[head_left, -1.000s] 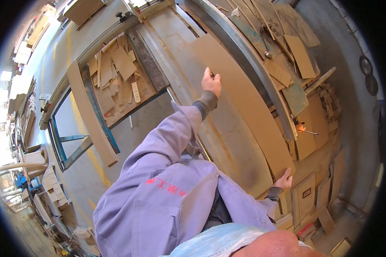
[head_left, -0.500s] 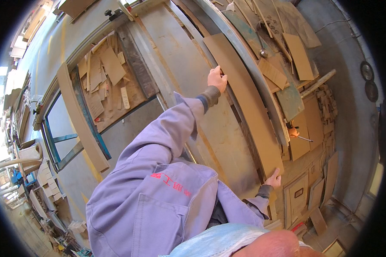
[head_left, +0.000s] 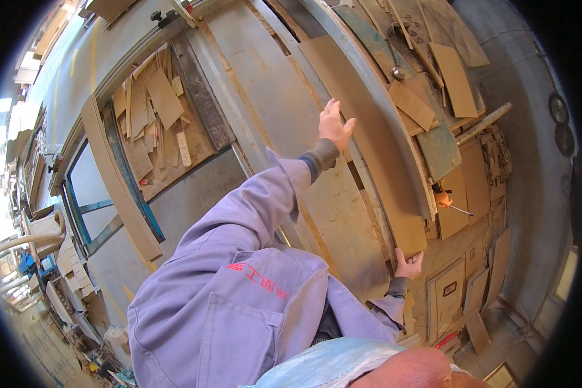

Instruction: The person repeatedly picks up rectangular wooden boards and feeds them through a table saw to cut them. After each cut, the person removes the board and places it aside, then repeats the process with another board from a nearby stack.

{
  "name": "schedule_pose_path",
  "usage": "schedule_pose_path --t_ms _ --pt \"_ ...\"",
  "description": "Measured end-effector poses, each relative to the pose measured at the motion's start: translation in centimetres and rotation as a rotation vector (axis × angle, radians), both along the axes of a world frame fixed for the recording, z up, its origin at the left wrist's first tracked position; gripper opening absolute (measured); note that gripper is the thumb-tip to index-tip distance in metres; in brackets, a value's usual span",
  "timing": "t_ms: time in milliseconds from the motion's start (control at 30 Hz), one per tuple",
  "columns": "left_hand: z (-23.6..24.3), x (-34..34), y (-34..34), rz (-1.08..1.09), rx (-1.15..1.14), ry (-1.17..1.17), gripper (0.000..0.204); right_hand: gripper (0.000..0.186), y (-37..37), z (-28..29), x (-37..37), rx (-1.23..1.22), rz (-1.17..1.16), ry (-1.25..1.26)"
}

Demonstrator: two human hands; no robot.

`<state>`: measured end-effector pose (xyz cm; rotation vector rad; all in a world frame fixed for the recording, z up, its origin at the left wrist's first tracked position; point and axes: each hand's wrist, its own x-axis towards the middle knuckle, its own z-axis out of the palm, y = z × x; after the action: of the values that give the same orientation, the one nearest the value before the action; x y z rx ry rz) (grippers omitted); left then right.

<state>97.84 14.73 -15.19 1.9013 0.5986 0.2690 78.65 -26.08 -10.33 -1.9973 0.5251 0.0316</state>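
Note:
A long brown board (head_left: pixel 368 142) lies lengthwise on the metal saw table (head_left: pixel 265 84), along the raised metal fence (head_left: pixel 394 119) on its right. My left hand (head_left: pixel 334 123) is at the board's left edge, fingers stretched and thumb apart; whether it touches the board I cannot tell. At the board's near end my right hand (head_left: pixel 409 264) has its fingers bent against the end and corner. Part of that grip is hidden.
Loose panels and strips lie right of the fence, with an orange-handled tool (head_left: pixel 442 198) at its near end. Wood offcuts (head_left: pixel 161 97) fill a recess at the left. Another long board (head_left: pixel 119 181) leans on a blue frame, and panels (head_left: pixel 447 297) stand at the lower right.
My left hand has gone from curled fingers on the board's edge to spread fingers. The board has shifted slightly away from me, and my right hand has moved a little with its near end.

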Motion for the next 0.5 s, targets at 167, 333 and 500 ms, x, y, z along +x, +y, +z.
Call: schedule_pose_path --t_ms 167,333,500 --pt "-0.6 0.7 -0.2 0.041 0.015 -0.031 0.066 0.094 -1.3 -1.0 -0.8 0.064 0.135 -0.055" --pt "-0.8 1.3 0.4 0.079 -0.037 -0.074 0.063 0.091 -1.2 -0.8 -0.8 -0.172 0.164 0.028" --pt "0.2 1.1 0.8 0.038 -0.006 0.003 0.065 0.084 -0.7 -1.1 -0.8 -0.254 0.150 0.013"
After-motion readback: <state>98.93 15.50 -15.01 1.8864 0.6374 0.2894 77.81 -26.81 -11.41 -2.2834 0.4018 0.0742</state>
